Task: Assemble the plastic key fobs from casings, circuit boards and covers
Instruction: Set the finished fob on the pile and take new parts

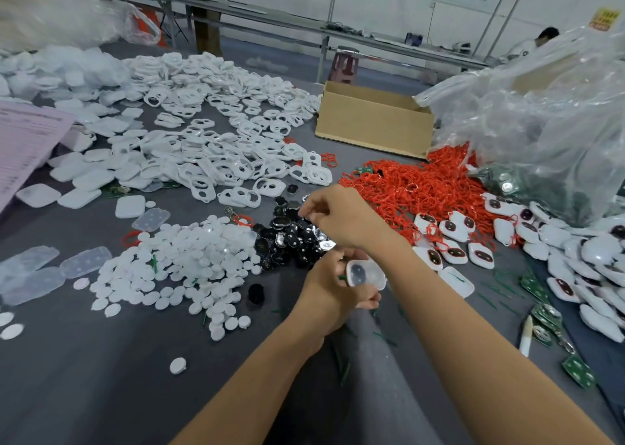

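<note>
White plastic lies in heaps across the grey bench (101, 377): open frames (216, 153) in the far middle, small round discs (189, 258) at near left, and to the right a spread of assembled fobs (453, 251) with dark oval windows and red loops threaded on. That finished spread is sizeable, but the loose stock is far bigger. Red rings (422, 187), green circuit boards (578, 372) at near right and clear covers (84, 262) at the left edge lie unused, so I judge the job well under way with most of it left. The piece being worked is a translucent casing (367, 273) with a dark oval showing inside. The left hand (333, 292) grips it by the edges, just above the bench in the near middle. The right hand (338, 219) is just beyond it, fingers curled down over the pile of dark oval pieces (291, 238); whether it has pinched one I cannot tell. The casing sits just under the right wrist and close to the dark pile, so a picked piece would have a short way to go. A cardboard box (372, 120) and a crumpled plastic bag (541, 123) stand at far right.
</note>
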The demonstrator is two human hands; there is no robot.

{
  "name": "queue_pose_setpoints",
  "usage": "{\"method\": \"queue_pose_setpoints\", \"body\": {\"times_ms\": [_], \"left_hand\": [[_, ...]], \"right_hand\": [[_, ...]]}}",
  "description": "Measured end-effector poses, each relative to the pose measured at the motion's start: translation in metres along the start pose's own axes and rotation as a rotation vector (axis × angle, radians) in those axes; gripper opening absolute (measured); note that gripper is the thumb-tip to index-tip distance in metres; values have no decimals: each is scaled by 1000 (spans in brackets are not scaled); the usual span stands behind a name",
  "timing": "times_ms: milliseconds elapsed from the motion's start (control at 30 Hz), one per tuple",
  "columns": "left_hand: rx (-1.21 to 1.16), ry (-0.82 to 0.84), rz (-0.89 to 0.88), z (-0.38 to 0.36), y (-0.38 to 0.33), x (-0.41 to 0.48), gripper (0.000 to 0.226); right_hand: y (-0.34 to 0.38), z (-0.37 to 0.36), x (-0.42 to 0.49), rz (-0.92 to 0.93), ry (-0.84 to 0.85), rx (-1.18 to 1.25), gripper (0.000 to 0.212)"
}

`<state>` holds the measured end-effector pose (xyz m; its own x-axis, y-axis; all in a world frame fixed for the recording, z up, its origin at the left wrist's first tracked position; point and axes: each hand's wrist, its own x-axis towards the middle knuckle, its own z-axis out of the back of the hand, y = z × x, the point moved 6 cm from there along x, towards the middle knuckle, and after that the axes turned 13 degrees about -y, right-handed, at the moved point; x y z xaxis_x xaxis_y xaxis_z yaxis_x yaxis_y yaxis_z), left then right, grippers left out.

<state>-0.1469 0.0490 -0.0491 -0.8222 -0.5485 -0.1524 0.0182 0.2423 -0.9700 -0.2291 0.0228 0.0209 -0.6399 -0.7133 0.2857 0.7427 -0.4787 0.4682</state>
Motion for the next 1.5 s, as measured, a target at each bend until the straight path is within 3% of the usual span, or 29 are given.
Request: {"method": "queue_pose_setpoints", "body": {"times_ms": [200,267,333,367,400,433,467,533,600,700,800,967,1133,1500], "left_hand": [[182,-83,-26,9,-2,-4,25],[232,-119,19,15,6,-6,34],[78,-157,76,13,4,-10,37],[64,-183,-75,21,-5,-15,34],[86,-232,-93,23,-17,-18,31],[274,-358,-89,32,-18,-9,29],[366,-382,-44,31,-14,-6,26],[149,-83,-43,19,-1,0,23],[13,-43,-32,10,-2,-3,30],[-26,-80,-35,11,3,2,35],[-49,-101,-35,9,1,1,34],[-34,-89,-37,8,-1,-3,33],[-37,-94,-39,8,-1,-3,33],[-46,-66,-34,10,0,0,32]], "right_hand": [[32,-15,-14,100,118,-76,31],[55,-17,-28,225,148,-134,31],[81,-14,-47,407,116,-186,28],[90,-8,-57,461,86,-171,27],[94,0,-67,480,50,-149,26],[92,12,-75,466,3,-120,26],[81,27,-81,416,-74,-88,27],[39,62,-91,224,-265,-82,25],[-25,93,-100,-23,-360,-227,25],[-126,133,-121,-404,-337,-462,29],[-192,162,-142,-593,-258,-625,28],[-239,162,-153,-614,-105,-631,33],[-255,157,-154,-568,-138,-608,38],[-262,164,-143,-589,-196,-532,24]]}}
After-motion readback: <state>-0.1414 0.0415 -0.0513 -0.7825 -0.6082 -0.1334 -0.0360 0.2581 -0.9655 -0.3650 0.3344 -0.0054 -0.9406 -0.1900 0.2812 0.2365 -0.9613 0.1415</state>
